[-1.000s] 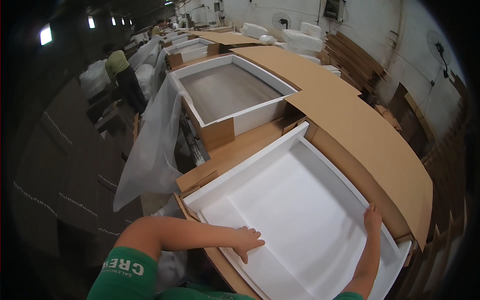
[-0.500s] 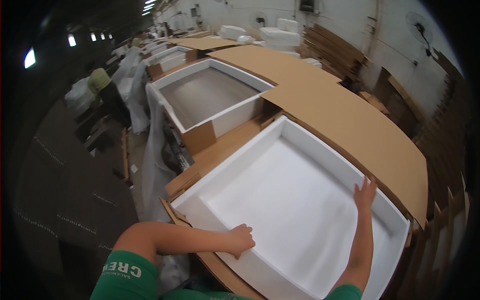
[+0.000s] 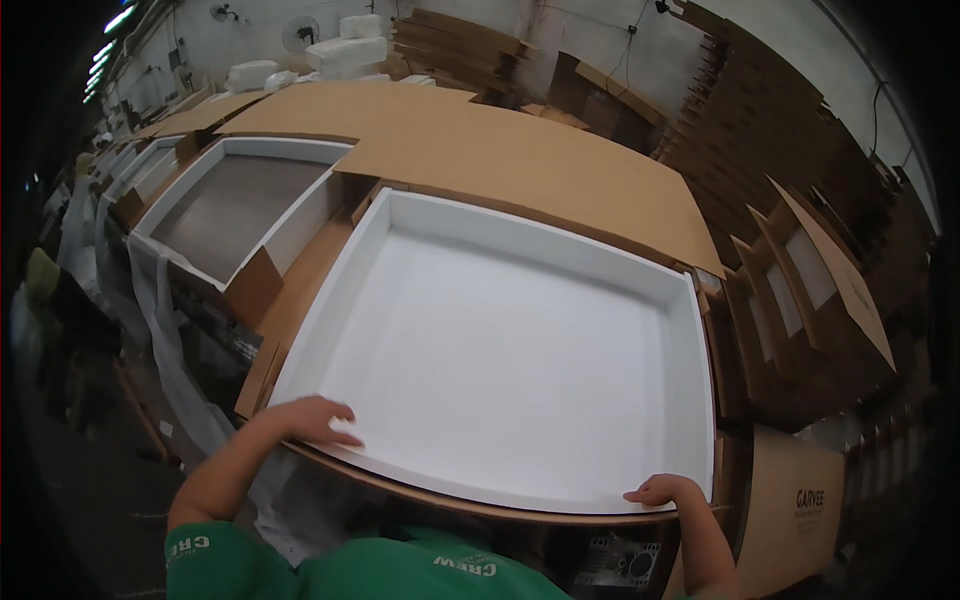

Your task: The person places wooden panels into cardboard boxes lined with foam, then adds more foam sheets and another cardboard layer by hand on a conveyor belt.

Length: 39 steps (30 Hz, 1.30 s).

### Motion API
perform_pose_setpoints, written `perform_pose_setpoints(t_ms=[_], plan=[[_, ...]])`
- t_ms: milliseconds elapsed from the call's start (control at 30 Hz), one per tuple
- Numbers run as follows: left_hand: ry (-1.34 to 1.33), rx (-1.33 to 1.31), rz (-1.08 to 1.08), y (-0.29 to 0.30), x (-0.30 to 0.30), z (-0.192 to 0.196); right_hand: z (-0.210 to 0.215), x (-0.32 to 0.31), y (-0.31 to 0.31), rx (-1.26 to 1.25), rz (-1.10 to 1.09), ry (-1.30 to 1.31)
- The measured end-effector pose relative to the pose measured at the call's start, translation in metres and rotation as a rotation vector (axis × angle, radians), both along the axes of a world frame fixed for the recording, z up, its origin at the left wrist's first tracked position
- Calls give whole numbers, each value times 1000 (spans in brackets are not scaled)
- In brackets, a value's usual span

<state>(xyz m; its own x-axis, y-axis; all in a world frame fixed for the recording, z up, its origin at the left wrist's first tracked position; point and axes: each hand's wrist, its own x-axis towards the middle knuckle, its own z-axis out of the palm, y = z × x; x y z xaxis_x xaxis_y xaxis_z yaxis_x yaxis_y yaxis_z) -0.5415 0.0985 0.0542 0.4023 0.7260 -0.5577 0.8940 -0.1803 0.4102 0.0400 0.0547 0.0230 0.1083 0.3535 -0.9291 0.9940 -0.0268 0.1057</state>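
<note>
I see my left hand [image 3: 312,420] flat and my right hand [image 3: 668,490] curled, both gripping the large white shallow foam tray [image 3: 500,350]; its rim may crack if I pull unevenly.

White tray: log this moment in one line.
left hand on near-left rim | right hand on near-right rim | tray on cardboard

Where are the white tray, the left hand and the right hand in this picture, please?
white tray [image 3: 500,340]: head view, on its bare flat floor.
left hand [image 3: 315,420]: head view, on the back of the hand at the tray's near rim.
right hand [image 3: 668,491]: head view, on the knuckles at the near right corner.
</note>
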Motion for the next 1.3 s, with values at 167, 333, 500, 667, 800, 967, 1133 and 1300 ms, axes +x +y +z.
perform_pose_setpoints(t_ms=[167,333,500,667,800,967,1133,1300], plan=[[-265,643,694,-39,-68,21,-4,17,-49,363,-381,-48],[-1019,489,1327,-102,-128,-82,-28,34,-38,496,-244,-21],[-1121,551,1088,-87,-68,-113,-76,115,-45,421,-664,-142],[-1004,564,997,-60,-68,-117,-57,57,-22,618,-460,-240],[-1011,407,992,-20,-52,-121,-48,57,-13,750,-350,-290],[-996,250,960,2,-8,-117,-73,99,-10,807,-335,-342],[-987,222,889,17,33,-136,-88,149,-11,791,-532,-376],[-1125,188,927,33,47,-161,-104,189,-14,739,-440,-429]])
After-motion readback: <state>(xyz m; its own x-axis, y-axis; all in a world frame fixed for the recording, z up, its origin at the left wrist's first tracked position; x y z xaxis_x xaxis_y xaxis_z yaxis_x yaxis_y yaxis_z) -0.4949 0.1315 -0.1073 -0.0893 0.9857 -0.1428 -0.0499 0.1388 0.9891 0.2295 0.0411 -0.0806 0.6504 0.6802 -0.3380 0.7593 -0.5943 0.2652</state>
